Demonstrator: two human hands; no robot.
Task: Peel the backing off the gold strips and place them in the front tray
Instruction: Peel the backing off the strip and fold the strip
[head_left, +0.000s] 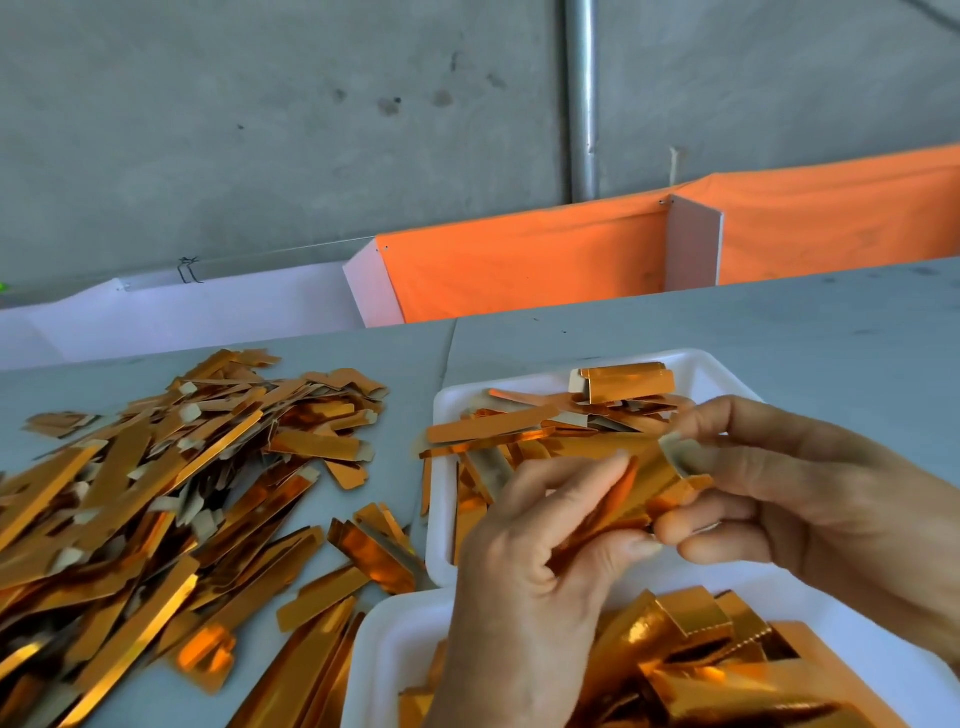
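Both my hands hold one gold strip (631, 486) above the far white tray (696, 364). My left hand (530, 582) pinches the strip's lower left part between thumb and fingers. My right hand (810, 499) pinches its right end, where a grey backing flap (675, 452) shows. The far tray holds several gold strips. A second white tray (384, 654), nearest me, holds wider gold pieces and is partly hidden by my left wrist. A large loose pile of gold strips (156, 493) covers the table on the left.
The grey table (779, 322) runs to the back, where orange cloth (519, 260) and white boards (208, 306) stand. A metal pole (582, 98) rises against the concrete wall. A few stray strips (374, 551) lie between the pile and the trays.
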